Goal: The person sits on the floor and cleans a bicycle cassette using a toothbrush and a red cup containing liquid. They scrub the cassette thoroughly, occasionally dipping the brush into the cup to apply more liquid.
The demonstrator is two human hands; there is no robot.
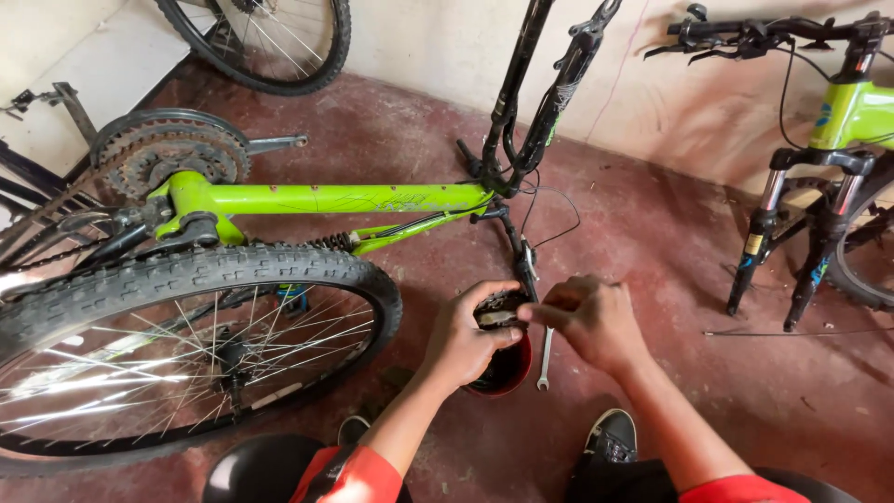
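Two shoes [610, 435] below. The left hand [463, 340] grips one dirty metal part [498, 308]; the right hand [591, 317] pinches it. One wrench [545, 359], one red bowl [520, 373].

Bare red concrete floor [652, 279] lies open from one to three o'clock of the hands, up to the second green bicycle's black fork legs [759, 251]. At nine o'clock the knobby black tyre of the spoked wheel [279, 265] blocks passage. At twelve, the overturned lime-green bicycle frame [326, 198] and black handlebar stem [517, 242] bar the way. A silver spanner [545, 359] lies just beside the dark red bowl [507, 373].
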